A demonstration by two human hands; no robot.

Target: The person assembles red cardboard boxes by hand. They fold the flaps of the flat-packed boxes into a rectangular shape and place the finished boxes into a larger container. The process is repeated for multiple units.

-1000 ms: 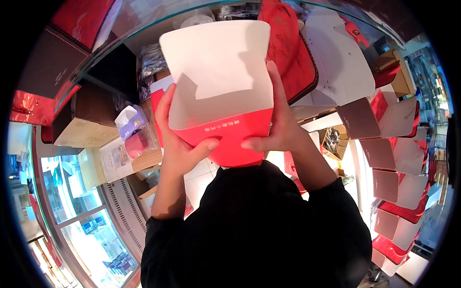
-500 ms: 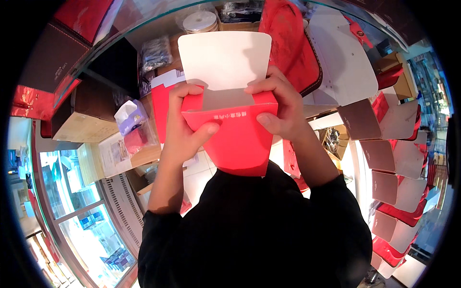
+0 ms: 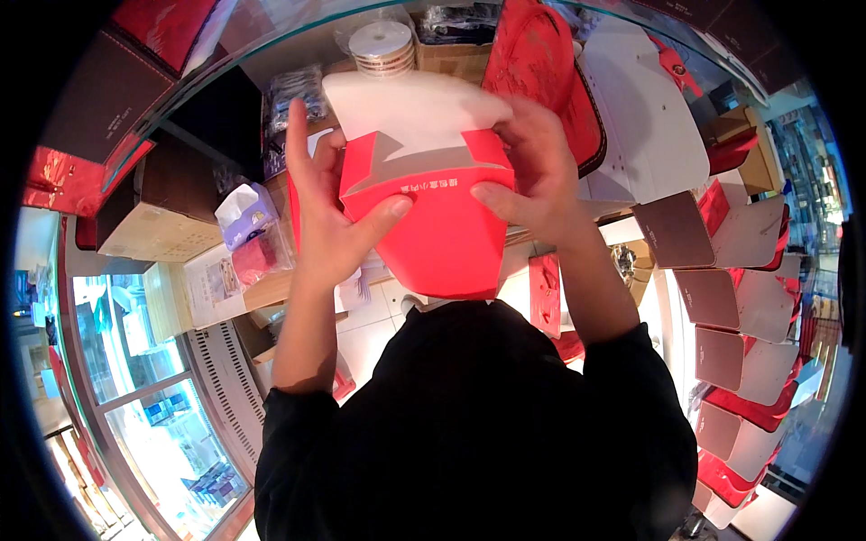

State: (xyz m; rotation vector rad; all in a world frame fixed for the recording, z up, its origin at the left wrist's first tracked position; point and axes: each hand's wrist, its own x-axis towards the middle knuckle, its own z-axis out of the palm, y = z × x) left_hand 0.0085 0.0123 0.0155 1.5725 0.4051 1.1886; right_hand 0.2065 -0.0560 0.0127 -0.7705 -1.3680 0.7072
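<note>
A red cardboard box (image 3: 442,230) with a white inside is held up in front of my body, its mouth facing away from me. Its white lid flap (image 3: 406,108) stands up on the far side and looks bent, and two small red side flaps fold in at the mouth. My left hand (image 3: 327,221) grips the left side, thumb on the front panel, index finger stretched up off the box. On the right, my right hand (image 3: 546,171) has its thumb on the front panel and its fingers behind the right side, by the lid flap's edge.
A ribbon roll (image 3: 381,47), a bag of small items and a purple tissue box (image 3: 245,215) sit on the counter beyond. Red bags (image 3: 541,81) lie to the far right. Several brown-and-white box lids (image 3: 672,230) stack along the right. A glass showcase (image 3: 171,424) stands at left.
The box has moved slightly away from me. My left index finger has lifted off the side flap, my right fingers have shifted behind the box's right side, and the lid flap has bent.
</note>
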